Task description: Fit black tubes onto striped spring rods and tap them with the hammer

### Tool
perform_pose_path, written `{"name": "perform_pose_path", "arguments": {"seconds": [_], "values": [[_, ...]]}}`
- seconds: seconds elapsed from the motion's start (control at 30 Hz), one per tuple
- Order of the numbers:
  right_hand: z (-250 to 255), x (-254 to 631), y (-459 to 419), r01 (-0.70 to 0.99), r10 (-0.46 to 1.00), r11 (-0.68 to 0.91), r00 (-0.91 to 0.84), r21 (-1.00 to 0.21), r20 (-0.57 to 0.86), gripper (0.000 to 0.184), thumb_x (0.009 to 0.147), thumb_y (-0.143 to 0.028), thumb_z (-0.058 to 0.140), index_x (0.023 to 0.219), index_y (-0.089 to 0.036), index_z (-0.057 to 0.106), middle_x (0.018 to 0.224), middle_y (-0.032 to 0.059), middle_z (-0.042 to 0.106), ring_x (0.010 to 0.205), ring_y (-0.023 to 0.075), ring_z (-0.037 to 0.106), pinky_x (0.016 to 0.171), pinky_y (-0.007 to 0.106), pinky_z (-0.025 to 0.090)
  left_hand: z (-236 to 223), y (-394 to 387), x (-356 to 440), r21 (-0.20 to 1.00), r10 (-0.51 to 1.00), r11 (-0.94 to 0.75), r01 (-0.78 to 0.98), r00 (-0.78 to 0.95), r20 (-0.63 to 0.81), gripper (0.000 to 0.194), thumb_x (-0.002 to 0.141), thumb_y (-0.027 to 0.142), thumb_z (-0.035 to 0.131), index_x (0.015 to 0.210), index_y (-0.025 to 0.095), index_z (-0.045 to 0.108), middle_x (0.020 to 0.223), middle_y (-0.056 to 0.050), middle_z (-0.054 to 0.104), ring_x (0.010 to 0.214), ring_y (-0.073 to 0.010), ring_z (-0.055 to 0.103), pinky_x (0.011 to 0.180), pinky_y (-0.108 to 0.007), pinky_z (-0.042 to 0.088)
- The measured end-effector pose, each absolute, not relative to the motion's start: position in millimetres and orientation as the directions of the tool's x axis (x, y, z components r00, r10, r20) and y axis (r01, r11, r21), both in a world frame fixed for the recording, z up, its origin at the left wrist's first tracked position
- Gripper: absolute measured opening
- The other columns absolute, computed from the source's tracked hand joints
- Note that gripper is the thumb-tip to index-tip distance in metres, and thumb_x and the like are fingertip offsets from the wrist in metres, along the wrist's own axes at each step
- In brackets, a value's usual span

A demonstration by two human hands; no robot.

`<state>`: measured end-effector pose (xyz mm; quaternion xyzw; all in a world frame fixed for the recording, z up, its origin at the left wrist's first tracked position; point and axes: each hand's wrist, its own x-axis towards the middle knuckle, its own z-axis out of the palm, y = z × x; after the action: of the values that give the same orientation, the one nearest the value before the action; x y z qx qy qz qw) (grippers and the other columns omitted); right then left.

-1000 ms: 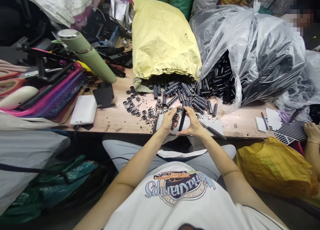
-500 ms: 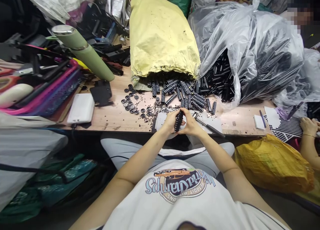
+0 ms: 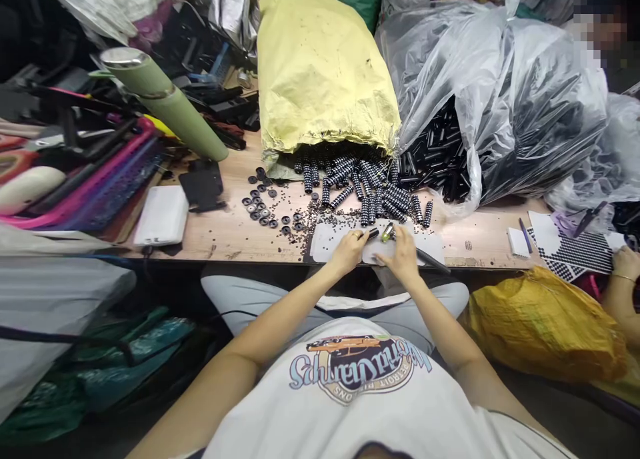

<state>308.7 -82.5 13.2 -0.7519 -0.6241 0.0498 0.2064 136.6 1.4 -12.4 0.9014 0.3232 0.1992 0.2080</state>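
Note:
My left hand [image 3: 349, 251] is closed round a short black cylinder [image 3: 373, 233], whose end pokes out past the fingertips toward the right. Most of that cylinder is hidden in the palm. My right hand [image 3: 403, 256] lies over a hammer with a shiny metal head [image 3: 387, 232] and a dark handle [image 3: 434, 262]; its thumb stands apart from the fingers. Whether these fingers touch the hammer's shaft I cannot tell. Under both hands is a pale sheet [image 3: 325, 239]. Just beyond lie several black cylinders dotted with white [image 3: 367, 209], spilling from a yellow sack [image 3: 327, 66].
Black discs [image 3: 257, 206] and tiny dark bits [image 3: 305, 212] are scattered left of the sheet. A clear plastic bag [image 3: 520, 106] of black tubes stands at right. A green flask [image 3: 170, 106], a white box [image 3: 163, 216] and a co-worker's hand [image 3: 626, 262] flank the bench.
My hands have parted. The black cylinder, held between both before, is now in my left hand alone. My right hand has moved right, over the hammer, and opened.

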Motion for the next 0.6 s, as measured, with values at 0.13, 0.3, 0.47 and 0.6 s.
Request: {"name": "perform_pose_path", "arguments": {"seconds": [0.13,0.3,0.47,0.6], "values": [[29.8,349.0,-113.9,0.895,0.909,-0.408,0.417,-0.178,0.013,0.028,0.093,-0.037,0.047,0.099,-0.013,0.059,0.104,0.0184,0.061,0.099,0.0290,0.055,0.083,0.040,0.043,-12.3,9.5,127.0,0.357,0.551,-0.818,0.451,0.792,0.263,0.045,0.085,0.004,0.043,0.127,0.012,0.056,0.113,-0.017,0.061,0.103,-0.0257,0.058,0.087,-0.040,0.045],[48.3,330.7,-125.6,0.832,0.910,-0.395,0.411,-0.390,-0.045,0.037,0.101,-0.039,0.024,0.100,-0.018,0.054,0.082,0.0072,0.064,0.072,0.0195,0.060,0.064,0.027,0.038,-1.5,9.1,126.0,0.262,0.567,-0.819,0.510,0.790,0.236,0.042,0.090,0.008,0.037,0.126,0.015,0.058,0.112,-0.016,0.064,0.104,-0.0280,0.058,0.090,-0.047,0.038],[59.5,302.5,-125.7,0.864,0.890,-0.441,0.388,-0.243,-0.239,0.032,0.101,-0.036,0.030,0.095,-0.016,0.055,0.070,0.0057,0.063,0.061,0.0187,0.060,0.058,0.025,0.032,0.6,-3.0,132.6,0.261,0.592,-0.801,0.538,0.777,0.214,0.044,0.093,0.011,0.032,0.130,0.011,0.055,0.119,-0.018,0.063,0.114,-0.0291,0.056,0.098,-0.049,0.036],[77.2,290.4,-122.1,0.858,0.931,-0.356,0.358,-0.370,-0.065,0.039,0.101,-0.040,0.023,0.094,-0.018,0.055,0.069,0.0047,0.063,0.062,0.0178,0.061,0.057,0.024,0.033,-3.4,-21.0,146.2,0.270,0.582,-0.806,0.526,0.788,0.202,0.053,0.094,0.030,0.038,0.138,0.001,0.044,0.142,-0.023,0.046,0.137,-0.0316,0.037,0.114,-0.049,0.023]]}}
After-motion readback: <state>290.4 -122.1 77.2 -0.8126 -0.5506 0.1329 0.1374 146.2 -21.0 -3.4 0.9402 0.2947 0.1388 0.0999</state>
